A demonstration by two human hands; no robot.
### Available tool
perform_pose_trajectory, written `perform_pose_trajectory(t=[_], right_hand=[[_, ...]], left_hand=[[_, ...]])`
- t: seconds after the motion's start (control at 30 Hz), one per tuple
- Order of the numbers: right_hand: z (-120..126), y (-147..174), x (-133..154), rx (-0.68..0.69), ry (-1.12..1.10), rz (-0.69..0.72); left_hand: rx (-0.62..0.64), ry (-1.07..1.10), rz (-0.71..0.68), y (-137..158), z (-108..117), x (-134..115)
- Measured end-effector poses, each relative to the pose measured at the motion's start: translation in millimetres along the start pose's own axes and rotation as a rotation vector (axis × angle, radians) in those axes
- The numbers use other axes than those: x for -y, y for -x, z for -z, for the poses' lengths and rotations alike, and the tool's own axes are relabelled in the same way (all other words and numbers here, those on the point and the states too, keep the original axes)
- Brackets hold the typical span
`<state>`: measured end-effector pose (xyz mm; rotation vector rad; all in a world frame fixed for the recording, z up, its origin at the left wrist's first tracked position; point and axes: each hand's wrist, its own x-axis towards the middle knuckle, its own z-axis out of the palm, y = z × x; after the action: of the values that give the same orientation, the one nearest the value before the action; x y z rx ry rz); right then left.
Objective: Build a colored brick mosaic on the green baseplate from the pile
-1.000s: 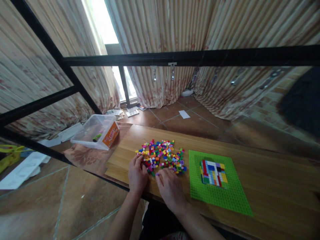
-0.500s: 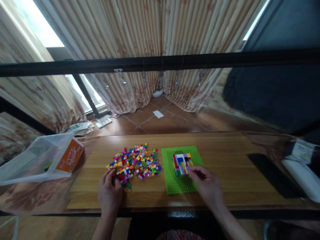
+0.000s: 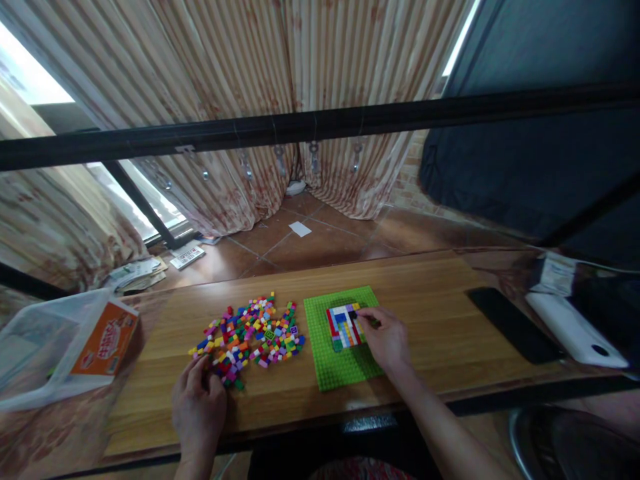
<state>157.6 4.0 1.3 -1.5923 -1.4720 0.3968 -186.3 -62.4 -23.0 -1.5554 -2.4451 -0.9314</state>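
My right hand (image 3: 387, 339) is at the right side of a low build of many-coloured toy bricks (image 3: 345, 328). Its thumb and fingers are pinched together over the build's upper right part; whatever lies between them is hidden. Beneath the build is a green studded baseplate (image 3: 327, 370). My left hand (image 3: 199, 403) rests on the table at the near left edge of a pile of loose toy bricks (image 3: 263, 327). The fingers there are slightly bent, with the thumb apart, and I see nothing held in them.
A clear plastic box (image 3: 55, 333) with an orange label stands left of the wooden tabletop (image 3: 420, 287). To the right lie a black flat slab (image 3: 515, 325) and a white object (image 3: 575, 330). A dark bar (image 3: 320, 127) crosses beyond the table, before the curtains (image 3: 225, 67).
The view has swung, so the table appears shifted left and tilted. My right hand has moved from the build's lower right corner up to its upper right part. My left hand stays by the pile.
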Motion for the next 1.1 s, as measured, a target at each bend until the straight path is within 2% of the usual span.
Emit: perform_pose_trajectory(t=[0.1, 0.2, 0.37, 0.6, 0.7, 0.87, 1.1], right_hand=[[1.8, 0.5, -1.2, 0.025, -0.008, 0.031], [3.4, 0.6, -3.9, 0.028, -0.042, -0.003], [-1.9, -1.3, -13.0, 0.003, -0.164, -0.135], [-12.5, -7.6, -18.8, 0.000, -0.508, -0.373], [-10.3, -13.0, -17.0, 0.001, -0.571, -0.448], [-4.3, -21.9, -15.1, 0.102, -0.582, -0.497], [-9.1, -21.8, -17.5, 0.152, -0.475, -0.480]], left_hand=[[0.005, -0.013, 0.000, 0.0, 0.1, -1.0], [0.005, -0.012, 0.010, 0.5, 0.7, -2.0], [0.015, -0.011, 0.026, 1.4, 2.4, -3.5], [0.027, -0.011, 0.038, 1.8, 3.5, -3.3], [0.019, -0.012, 0.034, 2.2, 3.1, -3.0], [0.008, -0.007, 0.033, 2.9, 2.0, -4.3], [0.008, 0.004, 0.037, 3.6, 3.2, -6.6]])
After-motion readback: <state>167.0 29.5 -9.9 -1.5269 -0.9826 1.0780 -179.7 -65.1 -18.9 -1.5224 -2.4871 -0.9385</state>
